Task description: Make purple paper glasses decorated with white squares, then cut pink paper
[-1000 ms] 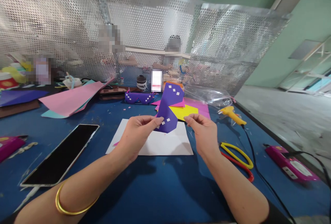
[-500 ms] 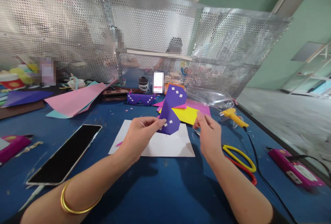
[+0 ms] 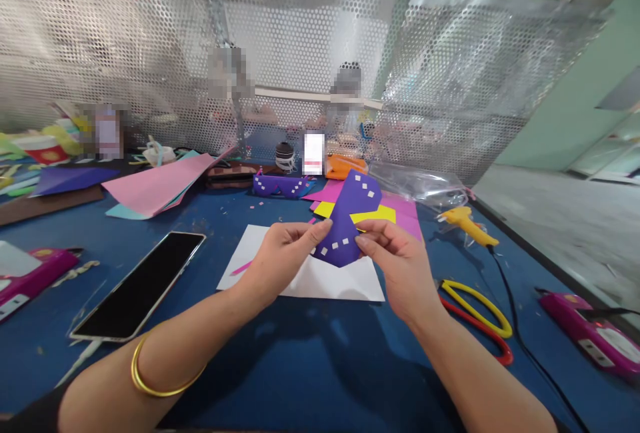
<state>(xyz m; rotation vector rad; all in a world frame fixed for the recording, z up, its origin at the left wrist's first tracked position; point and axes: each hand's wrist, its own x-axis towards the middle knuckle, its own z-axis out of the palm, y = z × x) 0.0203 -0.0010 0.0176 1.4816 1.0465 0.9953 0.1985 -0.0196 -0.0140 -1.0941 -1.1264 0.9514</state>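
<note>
Above a sheet of white paper (image 3: 345, 284), I hold a purple paper cutout (image 3: 345, 223) with two lobes and small white squares along both ends. It is tilted, one lobe up and the other toward me. My left hand (image 3: 295, 246) pinches its left edge between thumb and fingers. At the lower lobe's right edge, the thumb and fingertips of my right hand (image 3: 395, 253) close on the paper. A thin pink strip (image 3: 241, 269) lies on the white sheet, by my left wrist. Farther back stand purple paper glasses (image 3: 281, 186) with similar white squares.
Yellow-and-red-handled scissors (image 3: 480, 309) and a yellow glue gun (image 3: 467, 223) with its cord lie to the right, near a magenta power strip (image 3: 590, 333). A phone (image 3: 143, 286) rests on the left. Pink paper (image 3: 163, 183) and a perforated metal screen (image 3: 300, 39) are behind.
My right hand has moved left and taken hold of the cutout's right edge. The cutout has shifted slightly right in view. My left hand keeps its pinch.
</note>
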